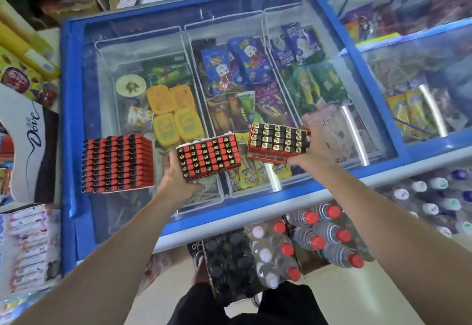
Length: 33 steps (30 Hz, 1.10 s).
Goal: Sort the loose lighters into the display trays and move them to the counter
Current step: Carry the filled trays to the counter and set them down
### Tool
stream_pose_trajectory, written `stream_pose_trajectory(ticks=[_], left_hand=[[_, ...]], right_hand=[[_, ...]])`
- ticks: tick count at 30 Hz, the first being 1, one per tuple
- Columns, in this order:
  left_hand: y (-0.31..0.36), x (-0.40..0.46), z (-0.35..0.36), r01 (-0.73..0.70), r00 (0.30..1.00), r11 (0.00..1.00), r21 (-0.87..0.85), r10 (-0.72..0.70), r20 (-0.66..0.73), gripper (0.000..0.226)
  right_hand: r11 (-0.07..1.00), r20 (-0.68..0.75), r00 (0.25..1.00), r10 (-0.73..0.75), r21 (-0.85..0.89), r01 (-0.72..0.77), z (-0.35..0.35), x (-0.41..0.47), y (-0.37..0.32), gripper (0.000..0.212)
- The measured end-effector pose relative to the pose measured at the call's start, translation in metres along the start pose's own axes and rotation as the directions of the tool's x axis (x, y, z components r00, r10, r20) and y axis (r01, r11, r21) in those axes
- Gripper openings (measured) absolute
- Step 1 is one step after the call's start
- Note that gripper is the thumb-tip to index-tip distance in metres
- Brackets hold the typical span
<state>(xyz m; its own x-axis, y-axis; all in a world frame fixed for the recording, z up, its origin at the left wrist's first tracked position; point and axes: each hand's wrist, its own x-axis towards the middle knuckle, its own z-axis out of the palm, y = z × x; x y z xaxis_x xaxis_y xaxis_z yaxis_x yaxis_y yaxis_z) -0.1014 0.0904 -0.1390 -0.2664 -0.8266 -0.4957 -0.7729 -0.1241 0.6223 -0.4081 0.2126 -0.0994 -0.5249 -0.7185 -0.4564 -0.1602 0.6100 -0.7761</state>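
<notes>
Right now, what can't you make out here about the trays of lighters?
Head view, the only one:
- Left hand fingers: hidden under the middle tray.
- Right hand fingers: behind the right tray.
- Lighter brand print: too small.
- Left tray underside: hidden against the freezer lid.

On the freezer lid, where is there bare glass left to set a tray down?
Bare glass lies behind the resting tray, toward the lid's far blue frame, and along the near edge under the left hand. The middle is crowded: that hand's tray and the right hand's tray sit close together.
</notes>
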Motion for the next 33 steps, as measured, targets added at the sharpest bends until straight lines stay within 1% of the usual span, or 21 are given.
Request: stream_pose_trajectory(ticks=[3,5,7,9,13,17,20,22,26,29,33], left_hand=[[0.004,0.002,0.0,-0.002,0.999,0.999,0.043,0.004,-0.035,0.078],[0.007,0.002,0.0,-0.01,0.999,0.999,0.046,0.011,-0.036,0.079],[0.009,0.002,0.0,-0.021,0.999,0.999,0.047,0.022,-0.023,0.079],[0.009,0.003,0.001,-0.048,0.999,0.999,0.023,0.048,-0.017,0.075],[0.007,0.004,0.001,-0.091,0.996,0.996,-0.012,0.091,-0.009,0.072],[0.007,0.004,-0.005,-0.116,0.993,0.993,-0.013,0.117,0.016,0.071],[0.014,0.004,-0.012,-0.123,0.991,0.989,-0.078,0.126,0.041,0.075],[0.017,0.006,-0.016,-0.116,0.99,0.986,-0.121,0.124,0.065,0.08],[0.018,0.009,-0.019,-0.07,0.991,0.978,-0.198,0.09,0.095,0.08],[0.019,0.009,-0.016,-0.053,0.991,0.967,-0.25,0.082,0.105,0.079],[0.02,0.01,-0.012,-0.032,0.986,0.935,-0.353,0.086,0.14,0.081]], right_hand=[[0.999,0.051,0.998,0.023,0.027,-0.024,0.011,-0.012,0.016,0.071],[0.999,0.059,0.998,0.036,0.037,-0.038,0.021,-0.018,0.029,0.072],[0.998,0.014,0.998,0.057,0.033,-0.057,0.031,-0.024,0.035,0.08],[0.999,-0.065,0.997,0.047,-0.001,-0.047,0.039,-0.024,0.039,0.089],[1.0,-0.166,0.986,0.015,0.001,-0.015,0.048,-0.023,0.039,0.084],[1.0,-0.171,0.985,0.02,0.007,-0.019,0.047,-0.02,0.037,0.083],[0.999,-0.174,0.983,0.053,0.019,-0.05,0.047,-0.021,0.034,0.083],[0.998,-0.148,0.987,0.056,0.036,-0.051,0.048,-0.022,0.031,0.086],[0.977,-0.1,0.991,0.085,0.204,-0.063,0.051,-0.019,0.022,0.09],[0.937,-0.075,0.989,0.124,0.337,-0.092,0.059,-0.015,0.019,0.091],[0.886,-0.017,0.988,0.152,0.445,-0.129,0.064,-0.015,0.02,0.088]])
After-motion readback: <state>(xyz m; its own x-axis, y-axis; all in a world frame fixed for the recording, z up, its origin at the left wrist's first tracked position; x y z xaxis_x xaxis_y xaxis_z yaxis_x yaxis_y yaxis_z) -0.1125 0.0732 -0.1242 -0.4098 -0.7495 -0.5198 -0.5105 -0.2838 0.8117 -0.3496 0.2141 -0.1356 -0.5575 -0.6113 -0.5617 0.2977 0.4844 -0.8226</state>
